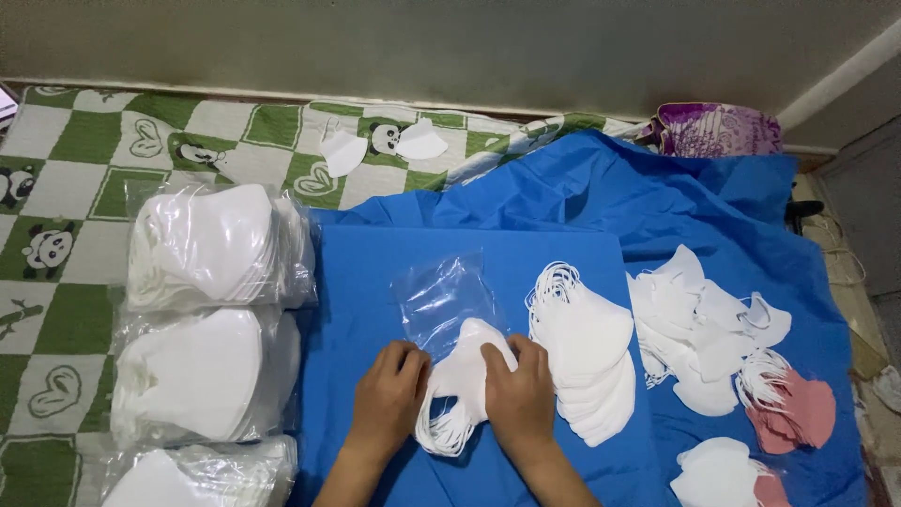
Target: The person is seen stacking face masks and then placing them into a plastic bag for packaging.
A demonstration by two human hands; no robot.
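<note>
Both hands clasp a small stack of white face masks (465, 376) lying on the blue board (357, 282), the left hand (389, 399) curled around its nine o'clock edge and the right hand (518, 394) around its three o'clock edge, fingers bent closed on the masks. The stack's top end sits at the mouth of a clear plastic bag (441, 296) lying at twelve o'clock. A fanned row of white masks (587, 352) lies just at three o'clock of the right hand, and three bagged mask bundles (211, 244) lie well off at nine o'clock.
</note>
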